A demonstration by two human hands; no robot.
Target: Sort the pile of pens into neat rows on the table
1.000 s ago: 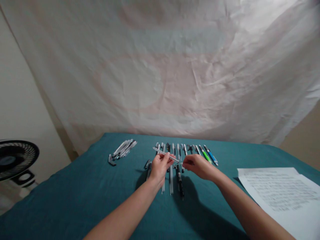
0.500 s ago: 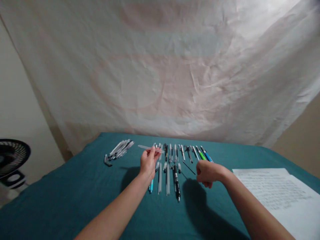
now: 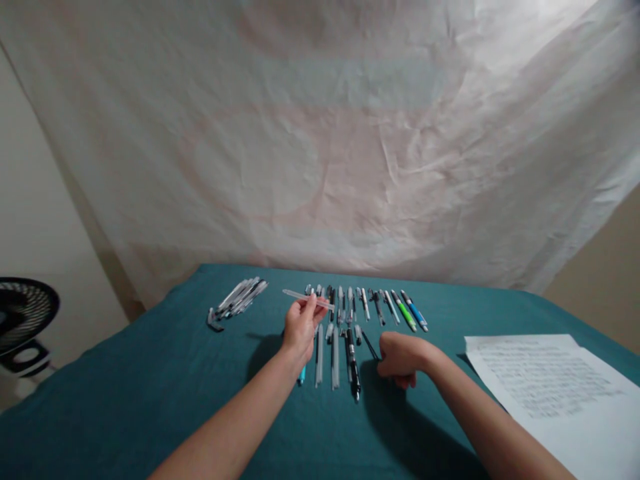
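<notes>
My left hand (image 3: 301, 325) pinches a clear pen barrel (image 3: 305, 297) and holds it up, nearly level, in front of the back row of pens. In my right hand (image 3: 399, 358), closed with the fingertips mostly hidden, is the end of a thin dark ink refill (image 3: 369, 345). The refill slants away to the left, close to the table beside a clear pen cap (image 3: 359, 335). Left of it lie a black pen (image 3: 354, 365) and two more clear barrels, one of them a clear barrel (image 3: 335, 362) with a cap above it. A light-blue pen (image 3: 302, 375) is partly covered by my left hand.
Along the back runs a row of several pens, ending in a green pen (image 3: 407, 313) and a blue pen (image 3: 415, 312). A pile of clear pens (image 3: 243, 297) lies back left. Handwritten sheets (image 3: 545, 380) rest at right. A black fan (image 3: 27, 317) stands far left.
My right hand has moved left and down with the refill, bringing it beside the pen cap. My left hand has shifted slightly right with the clear barrel.
</notes>
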